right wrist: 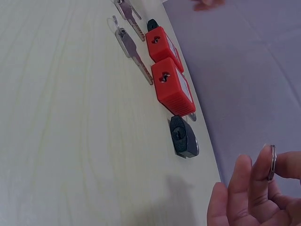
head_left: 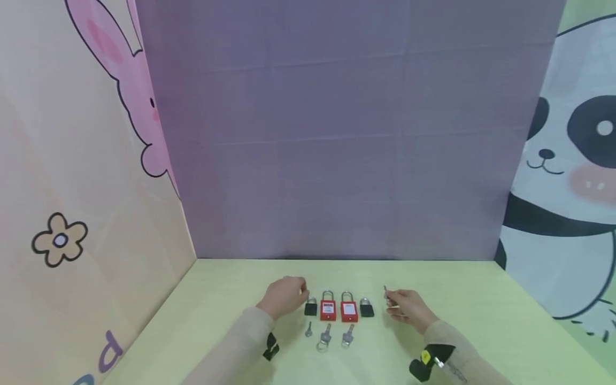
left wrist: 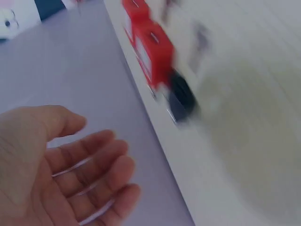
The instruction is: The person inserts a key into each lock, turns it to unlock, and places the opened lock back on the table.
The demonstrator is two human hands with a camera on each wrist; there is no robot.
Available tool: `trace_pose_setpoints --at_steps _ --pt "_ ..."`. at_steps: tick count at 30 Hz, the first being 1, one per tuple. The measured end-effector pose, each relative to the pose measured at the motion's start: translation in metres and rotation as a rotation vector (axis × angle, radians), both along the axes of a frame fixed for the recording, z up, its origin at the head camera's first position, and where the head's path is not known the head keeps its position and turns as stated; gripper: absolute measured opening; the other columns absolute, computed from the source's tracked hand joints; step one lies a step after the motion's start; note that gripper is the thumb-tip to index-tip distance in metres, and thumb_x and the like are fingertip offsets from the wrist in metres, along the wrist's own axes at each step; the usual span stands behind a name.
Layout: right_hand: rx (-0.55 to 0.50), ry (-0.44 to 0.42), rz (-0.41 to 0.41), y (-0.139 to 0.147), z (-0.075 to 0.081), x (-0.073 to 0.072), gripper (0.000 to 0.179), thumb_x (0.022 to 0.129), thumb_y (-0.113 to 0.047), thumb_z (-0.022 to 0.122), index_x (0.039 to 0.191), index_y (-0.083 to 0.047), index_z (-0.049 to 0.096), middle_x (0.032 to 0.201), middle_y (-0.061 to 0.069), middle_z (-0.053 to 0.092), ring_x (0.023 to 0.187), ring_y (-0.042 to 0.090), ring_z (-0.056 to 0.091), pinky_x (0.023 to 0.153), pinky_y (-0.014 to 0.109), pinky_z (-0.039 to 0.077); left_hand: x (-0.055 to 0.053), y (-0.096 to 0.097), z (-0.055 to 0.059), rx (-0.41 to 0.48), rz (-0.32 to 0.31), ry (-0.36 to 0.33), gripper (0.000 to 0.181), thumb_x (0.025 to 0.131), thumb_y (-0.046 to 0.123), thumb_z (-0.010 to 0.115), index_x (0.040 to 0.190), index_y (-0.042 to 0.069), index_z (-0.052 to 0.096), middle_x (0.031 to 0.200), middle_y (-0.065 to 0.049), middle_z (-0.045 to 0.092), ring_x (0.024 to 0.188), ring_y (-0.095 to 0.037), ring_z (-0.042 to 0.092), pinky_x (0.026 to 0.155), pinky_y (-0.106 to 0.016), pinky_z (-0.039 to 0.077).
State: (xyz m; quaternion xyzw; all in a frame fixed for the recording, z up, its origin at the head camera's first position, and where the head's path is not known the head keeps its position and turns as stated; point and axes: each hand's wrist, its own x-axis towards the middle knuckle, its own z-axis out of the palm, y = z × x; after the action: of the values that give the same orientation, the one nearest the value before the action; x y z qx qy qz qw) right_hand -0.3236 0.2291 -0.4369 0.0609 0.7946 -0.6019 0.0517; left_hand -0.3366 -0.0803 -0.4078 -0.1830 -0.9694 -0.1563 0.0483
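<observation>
My right hand [head_left: 406,307] is raised over the table to the right of the locks. Its thumb and forefinger pinch a small metal key ring [right wrist: 272,162], seen edge-on in the right wrist view. Left of the row hovers my left hand [left wrist: 70,165], fingers loosely bent, with nothing in it. Between the hands lie two red padlocks [head_left: 328,309] [head_left: 349,310] with white labels, flanked by a black padlock on the left [head_left: 310,308] and another on the right [head_left: 367,309]. All their shackles point away from me.
Nearer me lie a small key [head_left: 308,329] and two larger keys with rings [head_left: 324,338] [head_left: 347,337]. The pale table [head_left: 231,278] meets a purple-grey backdrop [head_left: 337,160] behind the padlocks. Printed walls stand on both sides.
</observation>
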Motion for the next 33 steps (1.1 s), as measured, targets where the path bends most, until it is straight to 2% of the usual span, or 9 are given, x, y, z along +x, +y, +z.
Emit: trace_pose_setpoints --at_steps 3,7,9,13,20,26,33 --pt "-0.005 0.003 -0.002 0.000 -0.001 0.001 0.036 0.100 -0.019 0.048 0.113 0.014 0.053 0.091 0.012 0.062 0.074 0.014 0.062 0.074 0.031 0.056 0.003 0.035 0.004 -0.034 -0.073 0.018 0.018 0.092 0.028 0.064 0.104 0.015 0.066 0.088 0.005 0.065 0.072 -0.007 0.056 0.065 -0.024 0.050" --pt "-0.003 -0.003 -0.015 0.000 -0.003 0.000 0.037 0.100 -0.018 0.048 0.115 0.015 0.052 0.092 0.013 0.061 0.074 0.014 0.062 0.073 0.030 0.056 0.003 0.080 -0.003 -0.175 -0.182 0.100 0.024 0.091 0.033 0.066 0.112 0.020 0.064 0.098 0.006 0.063 0.084 -0.007 0.058 0.078 -0.026 0.051" --pt "0.000 -0.002 -0.020 0.000 -0.004 0.000 0.038 0.100 -0.018 0.047 0.116 0.015 0.052 0.092 0.013 0.061 0.074 0.013 0.062 0.072 0.030 0.056 0.001 0.097 -0.008 -0.239 -0.205 0.133 0.025 0.091 0.036 0.066 0.112 0.023 0.063 0.100 0.007 0.062 0.089 -0.008 0.058 0.082 -0.027 0.051" --pt "0.008 0.003 -0.025 0.000 -0.005 0.000 0.037 0.100 -0.019 0.048 0.115 0.015 0.053 0.092 0.014 0.061 0.074 0.014 0.062 0.071 0.030 0.056 -0.005 0.120 -0.018 -0.336 -0.214 0.141 0.027 0.090 0.043 0.066 0.111 0.027 0.063 0.102 0.008 0.059 0.094 -0.009 0.055 0.084 -0.027 0.048" --pt "0.023 -0.007 -0.036 0.000 -0.002 -0.001 0.038 0.100 -0.020 0.048 0.116 0.014 0.054 0.093 0.013 0.062 0.074 0.013 0.062 0.070 0.029 0.056 -0.012 0.138 -0.030 -0.463 -0.167 0.156 0.033 0.085 0.049 0.068 0.108 0.025 0.068 0.105 0.005 0.059 0.097 -0.011 0.053 0.087 -0.028 0.047" --pt "0.035 -0.009 -0.042 -0.001 -0.001 0.000 0.037 0.100 -0.018 0.047 0.116 0.014 0.054 0.095 0.016 0.062 0.073 0.013 0.062 0.069 0.029 0.056 -0.009 0.139 -0.033 -0.460 -0.161 0.199 0.033 0.084 0.047 0.070 0.104 0.021 0.069 0.106 0.002 0.060 0.098 -0.013 0.054 0.088 -0.029 0.048" --pt "0.040 -0.009 -0.046 0.001 -0.001 -0.001 0.036 0.100 -0.018 0.047 0.115 0.014 0.054 0.096 0.017 0.062 0.072 0.012 0.062 0.069 0.028 0.056 -0.009 0.140 -0.035 -0.420 -0.157 0.186 0.037 0.082 0.045 0.073 0.108 0.019 0.067 0.104 0.001 0.060 0.096 -0.014 0.055 0.084 -0.028 0.048"
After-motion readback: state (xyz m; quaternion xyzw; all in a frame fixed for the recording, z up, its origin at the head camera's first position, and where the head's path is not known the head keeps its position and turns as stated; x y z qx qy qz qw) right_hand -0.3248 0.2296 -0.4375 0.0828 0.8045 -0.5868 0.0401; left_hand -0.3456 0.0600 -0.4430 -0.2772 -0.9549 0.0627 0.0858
